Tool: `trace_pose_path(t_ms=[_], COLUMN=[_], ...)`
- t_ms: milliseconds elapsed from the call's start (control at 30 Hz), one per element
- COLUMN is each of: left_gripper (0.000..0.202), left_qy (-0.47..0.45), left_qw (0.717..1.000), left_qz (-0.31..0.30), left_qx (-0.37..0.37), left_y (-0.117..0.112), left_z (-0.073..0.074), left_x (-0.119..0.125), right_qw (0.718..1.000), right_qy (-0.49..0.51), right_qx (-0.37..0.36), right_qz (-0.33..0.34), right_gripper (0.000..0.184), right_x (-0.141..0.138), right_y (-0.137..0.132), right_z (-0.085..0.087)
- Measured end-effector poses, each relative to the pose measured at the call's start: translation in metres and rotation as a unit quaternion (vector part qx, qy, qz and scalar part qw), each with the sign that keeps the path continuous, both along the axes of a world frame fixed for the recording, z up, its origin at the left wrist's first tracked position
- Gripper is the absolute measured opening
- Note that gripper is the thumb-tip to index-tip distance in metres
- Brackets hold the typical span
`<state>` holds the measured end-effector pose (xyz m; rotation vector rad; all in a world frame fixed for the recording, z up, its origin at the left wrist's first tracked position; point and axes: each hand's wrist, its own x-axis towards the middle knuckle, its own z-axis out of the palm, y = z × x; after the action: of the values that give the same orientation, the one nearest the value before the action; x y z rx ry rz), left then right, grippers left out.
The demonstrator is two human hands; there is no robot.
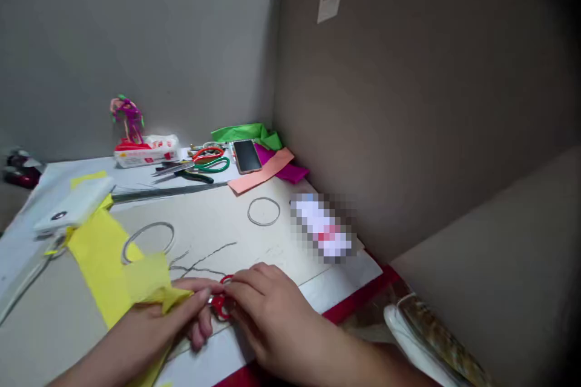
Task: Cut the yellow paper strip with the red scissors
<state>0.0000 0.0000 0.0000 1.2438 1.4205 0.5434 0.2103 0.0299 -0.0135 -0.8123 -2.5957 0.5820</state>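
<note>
My left hand (pixel 181 314) is closed at the front edge of the board, with thin yellow material (pixel 147 278), crepe paper by its look, pinched under the thumb. Close against it, my right hand (pixel 272 308) is closed around small scissors with red handles (pixel 221 307). The scissor blades are mostly hidden between the hands. A longer yellow strip (pixel 97 254) runs beneath my left forearm. Just beyond my hands lie dark twisted wires (pixel 202 265). One wire ring (pixel 173 236) rests partly over the strip, and another ring (pixel 264 225) lies farther right.
At the back are larger scissors with orange and green handles (pixel 213 162), black-handled pliers (pixel 195 176), a phone (pixel 247 156) and a tissue pack (pixel 147 154). Pink paper (pixel 263 174) lies by the wall. A blurred-out object (pixel 322 227) sits at right. A white roll (pixel 75 208) stands left.
</note>
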Motion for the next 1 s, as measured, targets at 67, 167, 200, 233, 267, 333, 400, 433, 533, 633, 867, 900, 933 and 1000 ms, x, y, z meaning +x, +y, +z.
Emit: trace_pose_path(t_ms=[67,167,200,233,267,333,400,433,533,633,867,900,933,1000], left_gripper=[0.041,0.040,0.041,0.042,0.044,0.047,0.049,0.049,0.046,0.054,0.052,0.051,0.050,0.047], left_qy=[0.013,0.025,0.026,0.027,0.025,0.015,-0.005,-0.018,-0.045,-0.037,-0.048,-0.051,-0.055,-0.067], left_qw=[1.000,0.999,0.998,0.998,0.998,0.999,0.999,0.998,0.997,0.996,0.991,0.990,0.989,0.987], left_qz=[0.015,0.036,0.042,0.045,0.044,0.036,0.035,0.042,0.046,0.062,0.105,0.112,0.120,0.128], left_qx=[0.009,0.021,0.024,0.027,0.030,0.034,0.033,0.032,0.031,0.042,0.070,0.069,0.067,0.067], left_y=[-0.001,-0.002,-0.002,-0.003,-0.003,-0.004,-0.004,-0.004,-0.003,-0.001,-0.002,-0.002,-0.002,-0.001], left_z=[0.002,0.002,0.001,0.000,-0.001,-0.005,-0.007,-0.008,-0.009,-0.009,0.000,0.003,0.005,0.008], left_x=[0.003,0.004,0.004,0.003,0.003,0.002,0.001,0.001,-0.004,-0.010,-0.016,-0.016,-0.016,-0.017], right_qw=[1.000,0.999,0.999,0.998,0.998,0.997,0.997,0.996,0.993,0.991,0.989,0.989,0.989,0.989], right_qy=[0.001,0.005,0.007,0.010,0.013,0.026,0.043,0.052,0.069,0.057,0.036,0.035,0.034,0.034], right_qx=[-0.010,-0.022,-0.026,-0.029,-0.031,-0.033,-0.032,-0.027,-0.006,0.006,0.003,0.001,-0.001,-0.009], right_qz=[-0.005,-0.030,-0.041,-0.049,-0.055,-0.059,-0.061,-0.065,-0.091,-0.124,-0.141,-0.143,-0.145,-0.143], right_gripper=[0.028,0.024,0.023,0.022,0.020,0.017,0.014,0.012,0.011,0.012,0.013,0.012,0.010,0.005], right_x=[-0.007,-0.016,-0.018,-0.020,-0.022,-0.024,-0.025,-0.024,-0.018,-0.008,0.007,0.008,0.008,0.010], right_y=[0.003,0.006,0.007,0.007,0.007,0.007,0.008,0.009,0.016,0.025,0.035,0.035,0.035,0.035], right_z=[0.001,0.001,0.000,-0.001,-0.003,-0.007,-0.009,-0.010,-0.007,-0.001,0.005,0.005,0.005,0.007])
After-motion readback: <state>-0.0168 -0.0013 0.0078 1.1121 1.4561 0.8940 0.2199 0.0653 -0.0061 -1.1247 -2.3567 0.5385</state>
